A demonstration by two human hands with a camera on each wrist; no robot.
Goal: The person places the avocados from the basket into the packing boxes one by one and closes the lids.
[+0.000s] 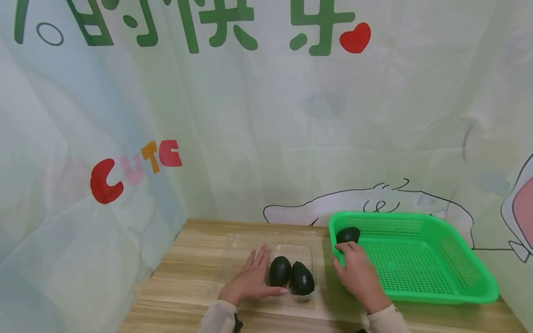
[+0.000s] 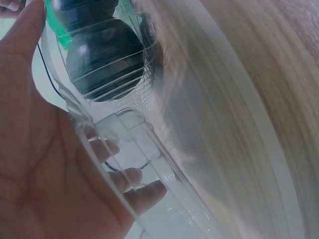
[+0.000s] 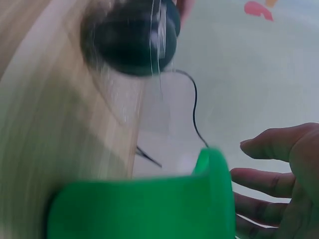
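Note:
Two dark, glossy avocados [image 1: 280, 272] lie side by side in one half of a clear plastic clamshell box [image 1: 239, 252], its lid folded out to the left. My left hand [image 1: 250, 280] rests at the box beside the left avocado, thumb stretched along the near edge. Through the clear plastic in the left wrist view, several fingertips [image 2: 149, 195] show. A third avocado [image 1: 349, 234] sits in the back left corner of a green basket [image 1: 433, 254]. Just in front of it, my right hand [image 1: 361, 275] hovers over the basket's left rim, fingers loosely bent and holding nothing.
The box and basket stand on a wood-grain table [image 1: 175, 277], with the basket at the right. Behind and to the left hangs a printed cloth [image 1: 250, 115]. A dark thin line [image 3: 194, 104] curves across the background in the right wrist view.

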